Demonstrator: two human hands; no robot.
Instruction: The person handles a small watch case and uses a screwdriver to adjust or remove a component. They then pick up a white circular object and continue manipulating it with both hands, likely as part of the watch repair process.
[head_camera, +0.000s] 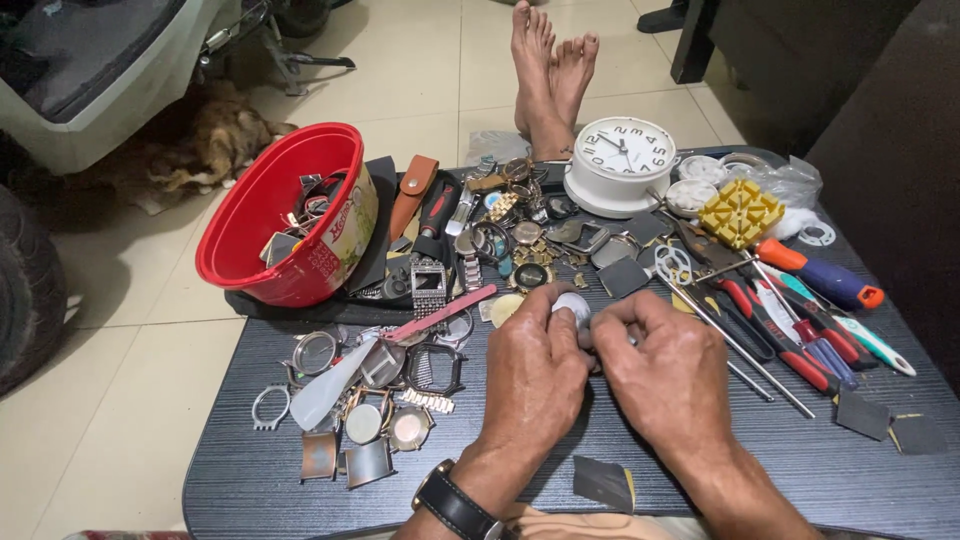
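Low dark table (800, 480), wood-grain top, set on a tiled floor; contents as follows.

Left hand (535, 375): near the middle of the table, black wristwatch (455, 505) on the wrist; fingers curled closed, thumb and fingertips pinching a small round pale watch part (572, 305) at its upper edge.

Right hand (665, 370): just beside the left and touching it; fingers bent inward toward the same part; whether it grips the part cannot be told, since the fingertips are hidden behind the left hand.

Far left corner: red plastic bowl (250, 215), tilted, holding loose watch pieces.

Far edge, centre: white round clock (622, 160), face up; a heap of watch cases and bracelets (510, 225) to its left.

Far right corner: yellow gridded case holder (740, 212), clear plastic bags around it.

Right edge: row of screwdrivers (790, 330) with red, orange and blue handles, lying diagonally; thin metal rods beside them.

Left edge, near side: empty watch cases and bezels (375, 400), a white plastic blade (335, 385), a pink strip (440, 315).

Near edge: dark abrasive squares (603, 482); further squares toward the near right corner.

Beyond the far edge: a person's two bare feet (548, 75) on the floor.
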